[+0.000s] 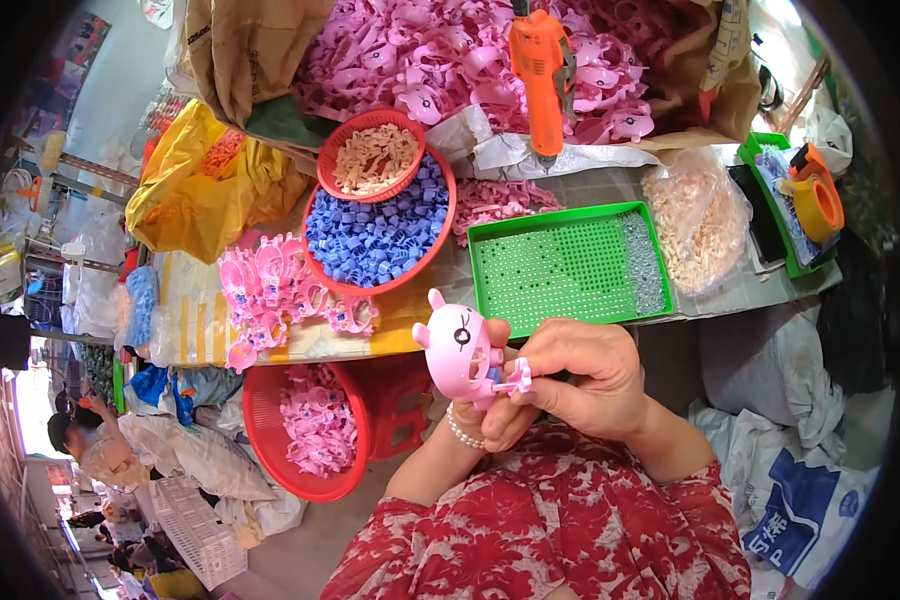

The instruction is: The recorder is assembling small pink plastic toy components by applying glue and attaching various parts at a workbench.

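My left hand (505,425), with a beaded bracelet at its wrist, is closed around a pink plastic animal-head shell (448,345) with two ears and a printed face. A bit of blue shows in the shell's open side. My right hand (600,378) pinches a small pink plastic piece (517,380) with a scalloped end, right against that open side. Both hands are raised in front of the table's near edge. The palm side of my left hand is hidden behind the shell.
On the table are a red basket of blue parts (370,240), a smaller red basket (372,158), pink parts (270,285), a green tray (540,255) and a bag of pale pieces (698,225). An orange screwdriver (542,85) hangs above. A red bin (365,400) stands below.
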### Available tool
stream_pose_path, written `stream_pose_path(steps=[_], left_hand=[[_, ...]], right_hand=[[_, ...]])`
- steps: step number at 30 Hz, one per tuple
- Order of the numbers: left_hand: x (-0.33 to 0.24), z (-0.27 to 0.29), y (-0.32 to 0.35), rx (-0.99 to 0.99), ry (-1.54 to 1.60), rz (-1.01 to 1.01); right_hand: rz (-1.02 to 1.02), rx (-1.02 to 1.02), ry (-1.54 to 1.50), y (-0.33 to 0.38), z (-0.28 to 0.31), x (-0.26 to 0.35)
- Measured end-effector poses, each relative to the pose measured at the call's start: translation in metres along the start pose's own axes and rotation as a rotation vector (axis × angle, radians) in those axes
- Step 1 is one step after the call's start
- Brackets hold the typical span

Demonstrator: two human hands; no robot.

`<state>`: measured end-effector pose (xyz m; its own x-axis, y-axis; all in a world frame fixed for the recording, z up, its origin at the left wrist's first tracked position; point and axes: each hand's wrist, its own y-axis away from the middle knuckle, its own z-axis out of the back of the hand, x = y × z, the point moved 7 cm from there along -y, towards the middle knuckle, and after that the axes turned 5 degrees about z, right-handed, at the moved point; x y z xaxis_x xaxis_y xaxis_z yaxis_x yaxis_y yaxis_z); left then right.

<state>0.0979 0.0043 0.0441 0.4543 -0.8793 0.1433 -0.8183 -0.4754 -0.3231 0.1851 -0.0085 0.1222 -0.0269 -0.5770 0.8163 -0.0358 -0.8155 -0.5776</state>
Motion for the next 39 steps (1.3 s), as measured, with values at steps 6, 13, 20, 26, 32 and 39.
stream_pose_path(steps=[6, 13, 20, 26, 32, 39], left_hand=[[-0.003, 0.008, 0.003, -0.152, -0.237, 0.064], [-0.005, 0.016, 0.006, -0.199, -0.217, 0.002], [-0.006, 0.013, -0.002, -0.166, -0.288, 0.038], [-0.018, 0.025, -0.005, -0.414, -0.508, -0.040], [-0.035, 0.021, -0.007, -0.571, -0.949, -0.238], [-0.029, 0.025, -0.013, -0.502, -1.018, -0.398]], right_hand=[[-0.047, 0.010, -0.008, 0.000, 0.003, 0.000], [-0.019, 0.038, 0.050, -0.002, 0.007, 0.002], [-0.030, 0.034, 0.009, 0.003, 0.010, -0.015], [-0.231, -0.120, -0.225, 0.018, 0.022, -0.050], [-0.317, -0.191, -0.074, 0.026, 0.035, -0.070], [-0.471, -0.324, -0.121, 0.036, 0.035, -0.086]])
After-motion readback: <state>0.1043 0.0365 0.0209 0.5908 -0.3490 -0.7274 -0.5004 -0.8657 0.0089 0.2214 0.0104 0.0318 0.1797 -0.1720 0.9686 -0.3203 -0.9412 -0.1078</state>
